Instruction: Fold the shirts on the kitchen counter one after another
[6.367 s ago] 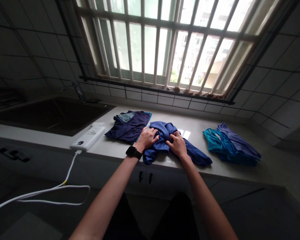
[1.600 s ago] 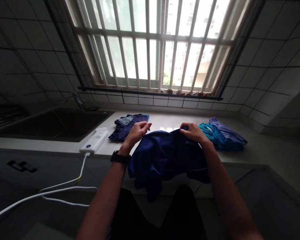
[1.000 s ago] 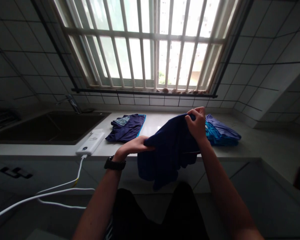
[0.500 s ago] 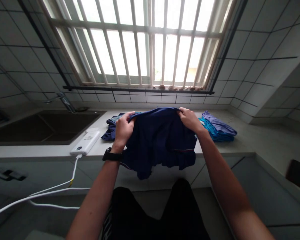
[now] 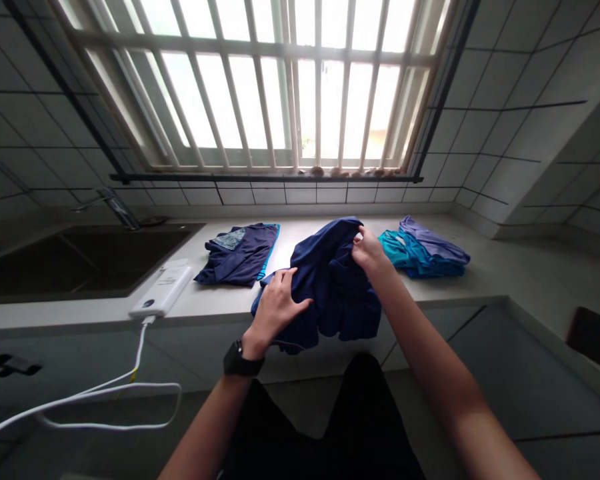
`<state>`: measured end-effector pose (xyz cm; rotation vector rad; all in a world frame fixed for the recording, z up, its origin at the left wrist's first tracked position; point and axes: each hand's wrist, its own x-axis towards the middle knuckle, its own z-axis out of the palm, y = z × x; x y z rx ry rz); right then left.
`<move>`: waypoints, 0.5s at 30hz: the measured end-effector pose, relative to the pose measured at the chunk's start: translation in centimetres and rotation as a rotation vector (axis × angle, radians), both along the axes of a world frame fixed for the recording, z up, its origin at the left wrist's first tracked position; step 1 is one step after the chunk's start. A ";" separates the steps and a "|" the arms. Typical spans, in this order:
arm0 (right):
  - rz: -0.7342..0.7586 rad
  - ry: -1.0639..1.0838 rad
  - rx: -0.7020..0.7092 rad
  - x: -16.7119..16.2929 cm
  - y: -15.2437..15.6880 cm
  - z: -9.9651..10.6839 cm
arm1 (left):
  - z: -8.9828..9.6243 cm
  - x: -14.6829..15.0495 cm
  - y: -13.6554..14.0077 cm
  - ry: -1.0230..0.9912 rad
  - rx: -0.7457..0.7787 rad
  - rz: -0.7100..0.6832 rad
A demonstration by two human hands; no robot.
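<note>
A navy blue garment hangs bunched over the front edge of the counter, its kind not clear from the folds. My right hand pinches its upper right corner and holds it raised. Against the garment's left side rests my left hand, fingers stretched and thumb apart, with a black watch on the wrist. To the left lies a folded dark garment with a bright blue edge and a grey-blue patch. On the right sits a pile of folded turquoise and lavender clothes.
A dark sink with a chrome faucet is at the left. A white power bank lies near the counter edge, its white cable hanging down. Behind the counter is a barred window. A dark object is at far right.
My left hand has let go of the garment's upper left corner and moved down and right onto its side. The left part of the garment has dropped; the right hand still holds its corner.
</note>
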<state>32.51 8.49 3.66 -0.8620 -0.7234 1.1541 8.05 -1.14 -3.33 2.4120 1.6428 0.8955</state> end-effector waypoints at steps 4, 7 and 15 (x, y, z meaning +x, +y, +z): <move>-0.163 -0.085 0.020 0.2 -0.6 0.7 | -1.1 -0.5 -1.3 0.199 -0.131 0.047; -0.492 -0.235 0.201 1.4 -1.5 1.1 | -0.6 -2.3 -1.4 0.117 -0.173 -0.001; -0.190 -1.246 0.176 1.9 -4.6 2.7 | 5.6 -3.3 -1.1 -0.443 -0.097 -0.064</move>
